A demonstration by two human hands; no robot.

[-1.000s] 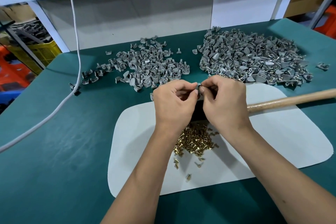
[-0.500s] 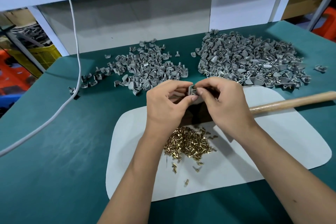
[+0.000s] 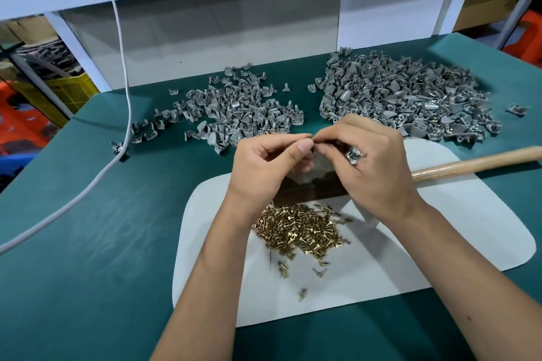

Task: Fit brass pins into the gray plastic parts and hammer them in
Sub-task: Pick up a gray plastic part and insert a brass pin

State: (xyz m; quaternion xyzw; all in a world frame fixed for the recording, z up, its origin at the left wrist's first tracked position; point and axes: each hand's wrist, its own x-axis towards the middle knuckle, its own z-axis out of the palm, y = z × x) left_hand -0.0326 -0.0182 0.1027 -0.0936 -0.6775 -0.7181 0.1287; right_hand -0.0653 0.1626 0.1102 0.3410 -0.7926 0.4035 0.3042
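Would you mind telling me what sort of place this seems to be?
Probably a small factory assembly bench: heaps of gray plastic parts on a green table, a pile of brass pins, a wooden hammer handle, and stacked crates beside it.

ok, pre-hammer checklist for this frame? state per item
1. Gray part held: ok, left hand and right hand pinch something small between their fingertips.
2. Pin seated in the part: cannot tell, fingers cover it.
3. Hammer handle within reach: ok, lies just right of the right hand, ungripped.
4. Striking block under the hands: cannot tell, mostly hidden.
5. Brass pins in supply: ok, heap on the white mat.
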